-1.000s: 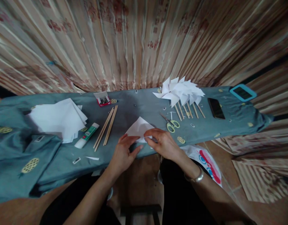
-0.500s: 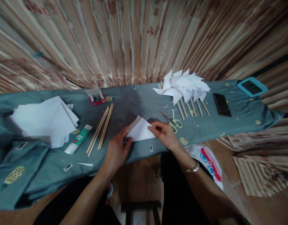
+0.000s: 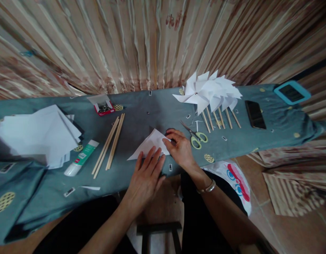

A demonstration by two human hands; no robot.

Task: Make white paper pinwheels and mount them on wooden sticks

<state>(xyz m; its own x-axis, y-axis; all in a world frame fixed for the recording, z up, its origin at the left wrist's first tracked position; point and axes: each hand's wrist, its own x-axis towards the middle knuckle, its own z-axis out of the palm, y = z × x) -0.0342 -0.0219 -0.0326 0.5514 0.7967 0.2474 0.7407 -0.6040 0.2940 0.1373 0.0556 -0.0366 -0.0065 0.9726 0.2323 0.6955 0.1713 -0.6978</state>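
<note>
A white sheet of paper (image 3: 151, 139), folded into a triangle, lies near the front edge of the cloth-covered table. Across its lower edge my left hand (image 3: 148, 173) lies flat with the fingers stretched out. My right hand (image 3: 180, 148) pinches the paper's right corner between thumb and fingers. Just right of that hand are scissors (image 3: 196, 138) with green handles, blades pointing away to the left. Left of the paper, several wooden sticks (image 3: 110, 144) lie side by side.
Paper pinwheels (image 3: 210, 90) on sticks overlap at the back right, near a phone (image 3: 255, 114) and a blue-framed device (image 3: 292, 92). On the left are a stack of white paper (image 3: 35, 137), a glue tube (image 3: 81, 158) and an open red box (image 3: 104, 107) of small metal pieces.
My left hand has let go of the paper's left side and now lies flat on its lower edge. My right hand still pinches the right corner. The view has shifted slightly.
</note>
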